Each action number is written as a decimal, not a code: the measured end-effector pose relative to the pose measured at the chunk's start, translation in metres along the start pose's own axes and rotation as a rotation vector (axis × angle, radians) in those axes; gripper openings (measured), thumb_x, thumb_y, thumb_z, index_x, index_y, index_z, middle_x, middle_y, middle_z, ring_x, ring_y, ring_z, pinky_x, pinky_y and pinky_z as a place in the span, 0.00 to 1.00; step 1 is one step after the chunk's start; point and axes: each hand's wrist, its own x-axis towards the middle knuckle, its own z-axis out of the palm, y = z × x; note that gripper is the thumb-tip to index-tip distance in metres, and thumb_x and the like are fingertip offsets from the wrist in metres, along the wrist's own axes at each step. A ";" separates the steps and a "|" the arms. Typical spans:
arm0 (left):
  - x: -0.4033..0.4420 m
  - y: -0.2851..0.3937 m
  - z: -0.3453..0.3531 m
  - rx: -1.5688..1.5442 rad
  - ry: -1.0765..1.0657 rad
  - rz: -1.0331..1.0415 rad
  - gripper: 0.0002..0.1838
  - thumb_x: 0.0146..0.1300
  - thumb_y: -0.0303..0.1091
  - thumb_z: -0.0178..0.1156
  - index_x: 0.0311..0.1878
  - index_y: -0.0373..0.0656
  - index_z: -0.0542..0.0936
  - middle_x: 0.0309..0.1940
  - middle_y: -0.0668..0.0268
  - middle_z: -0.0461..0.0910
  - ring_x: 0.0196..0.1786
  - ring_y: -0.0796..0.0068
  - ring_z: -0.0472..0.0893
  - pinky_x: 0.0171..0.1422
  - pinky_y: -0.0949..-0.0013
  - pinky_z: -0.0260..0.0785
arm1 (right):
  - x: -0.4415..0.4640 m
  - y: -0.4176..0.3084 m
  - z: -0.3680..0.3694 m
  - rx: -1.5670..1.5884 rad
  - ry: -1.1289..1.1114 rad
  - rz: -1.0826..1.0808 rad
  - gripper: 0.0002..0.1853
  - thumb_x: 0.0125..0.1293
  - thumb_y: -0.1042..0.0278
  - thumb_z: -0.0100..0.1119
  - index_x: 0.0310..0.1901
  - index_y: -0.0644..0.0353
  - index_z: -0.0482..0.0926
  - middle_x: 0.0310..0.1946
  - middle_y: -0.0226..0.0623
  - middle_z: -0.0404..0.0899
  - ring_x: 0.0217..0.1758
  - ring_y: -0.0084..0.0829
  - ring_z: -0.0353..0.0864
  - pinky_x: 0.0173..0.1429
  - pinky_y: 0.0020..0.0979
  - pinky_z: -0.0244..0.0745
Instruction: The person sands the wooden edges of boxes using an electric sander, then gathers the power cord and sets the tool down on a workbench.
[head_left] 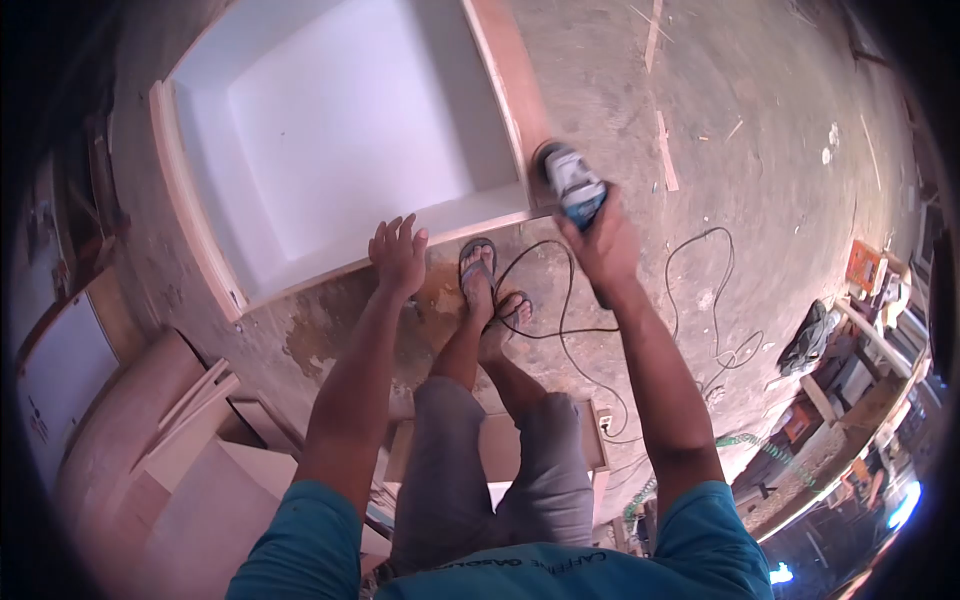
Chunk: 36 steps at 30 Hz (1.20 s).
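My right hand (608, 246) is wrapped round the body of an angle grinder (576, 190) with a grey head and a blue-green middle. The grinder's dark disc end lies against the outer wooden side of a large open box (515, 95) near its front right corner. The box is wood outside and white inside, and rests on the floor. My left hand (398, 256) is held with fingers spread at the near edge of the box, holding nothing. Whether its fingertips touch the edge I cannot tell.
A dark power cord (570, 335) loops across the concrete floor (760, 150) beside my sandalled feet. Wood strips (667, 150) lie at the right. Boards and panels (200, 470) are stacked at lower left. A cluttered bench (850, 440) with a green coiled hose (745, 440) stands at lower right.
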 end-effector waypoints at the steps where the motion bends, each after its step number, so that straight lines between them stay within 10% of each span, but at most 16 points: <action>1: -0.001 0.000 -0.001 0.013 -0.021 -0.015 0.31 0.84 0.59 0.40 0.78 0.52 0.70 0.78 0.57 0.65 0.84 0.47 0.55 0.86 0.36 0.41 | 0.013 -0.004 -0.012 -0.001 -0.049 0.083 0.42 0.61 0.47 0.77 0.67 0.59 0.66 0.51 0.59 0.84 0.53 0.61 0.86 0.53 0.54 0.80; 11: -0.008 0.154 -0.011 -0.342 0.193 -0.063 0.28 0.77 0.56 0.56 0.65 0.43 0.80 0.64 0.55 0.80 0.72 0.47 0.72 0.84 0.40 0.49 | 0.040 0.002 -0.134 -0.003 0.056 -0.046 0.43 0.60 0.47 0.78 0.70 0.60 0.66 0.50 0.59 0.86 0.53 0.61 0.86 0.55 0.52 0.79; 25: 0.004 0.236 0.044 -0.468 0.401 -0.377 0.14 0.75 0.48 0.60 0.47 0.52 0.88 0.66 0.68 0.81 0.81 0.55 0.63 0.88 0.38 0.35 | 0.172 0.025 -0.259 -0.379 -0.322 -0.690 0.41 0.57 0.57 0.82 0.68 0.56 0.69 0.54 0.51 0.85 0.54 0.57 0.86 0.53 0.48 0.82; 29: -0.001 0.264 0.038 -0.258 0.619 -0.438 0.23 0.72 0.41 0.63 0.68 0.46 0.79 0.76 0.53 0.69 0.83 0.48 0.59 0.88 0.42 0.43 | 0.167 0.007 -0.249 -0.417 -0.416 -0.792 0.42 0.56 0.58 0.83 0.69 0.56 0.69 0.54 0.50 0.85 0.54 0.58 0.86 0.54 0.48 0.82; 30: -0.007 0.276 0.037 -0.275 0.548 -0.464 0.39 0.69 0.41 0.65 0.80 0.39 0.65 0.81 0.46 0.60 0.85 0.46 0.55 0.89 0.46 0.46 | 0.166 0.005 -0.243 -0.446 -0.444 -0.802 0.43 0.56 0.58 0.83 0.69 0.56 0.68 0.55 0.50 0.85 0.56 0.58 0.85 0.55 0.49 0.82; 36: -0.048 0.332 0.071 -0.344 0.470 -0.392 0.52 0.64 0.46 0.70 0.85 0.38 0.53 0.85 0.53 0.53 0.88 0.54 0.49 0.89 0.49 0.46 | 0.137 -0.025 -0.197 -0.541 -0.551 -0.973 0.42 0.56 0.58 0.82 0.69 0.56 0.68 0.58 0.51 0.84 0.57 0.57 0.85 0.56 0.50 0.82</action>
